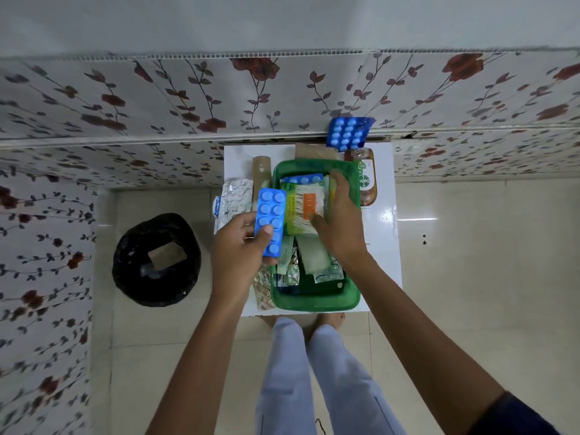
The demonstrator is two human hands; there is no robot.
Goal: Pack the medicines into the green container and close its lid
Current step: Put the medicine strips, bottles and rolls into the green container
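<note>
The green container (317,301) stands open on a small white table (381,215), holding a yellow-green packet (303,211), a blue blister strip (303,178) and several foil strips (317,265). My left hand (238,246) grips a blue blister strip (270,219) over the container's left rim. My right hand (340,221) rests palm down on the yellow-green packet inside the container. Another blue blister sheet (346,133) leans against the wall behind. I cannot see a lid.
Silver foil strips (233,199) lie left of the container, another strip (262,290) at its front left. A brown Dettol bottle (365,180) lies at its right, a cardboard tube (261,172) behind left. A black-lined bin (157,259) stands on the floor, left.
</note>
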